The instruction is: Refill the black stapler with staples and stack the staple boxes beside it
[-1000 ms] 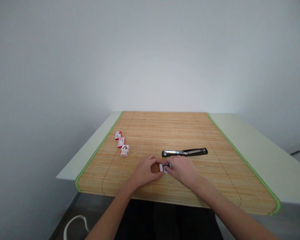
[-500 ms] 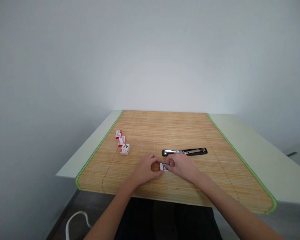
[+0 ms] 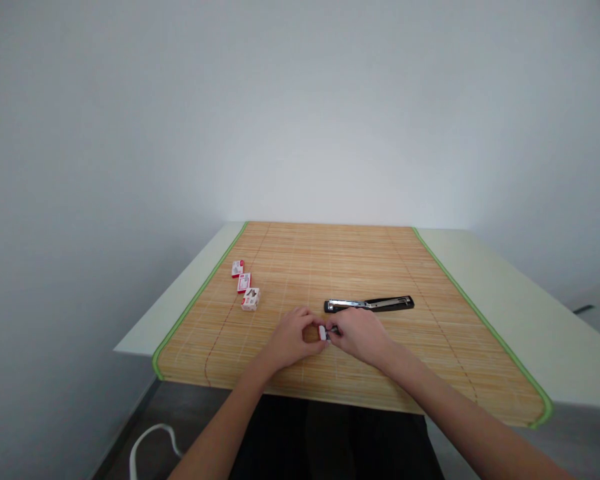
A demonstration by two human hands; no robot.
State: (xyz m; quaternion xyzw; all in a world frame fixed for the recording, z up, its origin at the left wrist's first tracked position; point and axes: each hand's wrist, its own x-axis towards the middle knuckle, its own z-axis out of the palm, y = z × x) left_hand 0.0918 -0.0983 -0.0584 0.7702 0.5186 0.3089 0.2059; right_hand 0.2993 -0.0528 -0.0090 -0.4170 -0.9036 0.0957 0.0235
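A small white and red staple box point(image 3: 323, 333) lies on the bamboo mat in front of me. Thumb and fingers of my left hand point(image 3: 293, 335) close on its left end from both sides. My right hand point(image 3: 361, 335) pinches at the box's right end, where something dark and narrow, perhaps a strip of staples, shows between the fingertips; most of it is hidden. Just beyond my right hand rests a long black and silver stapler point(image 3: 387, 304), opened out flat, its near-middle edge partly covered by that hand.
On the left of the bamboo mat point(image 3: 340, 260) stand three small boxes: a white one with a stapler picture point(image 3: 251, 299), a red and white one point(image 3: 244, 283) and another point(image 3: 237, 268) farther back. The mat has green edging on a white table point(image 3: 505, 287) against a wall.
My right hand has shifted slightly left, bringing its fingertips closer to my left hand and covering more of the staple box. My left hand stays in place.
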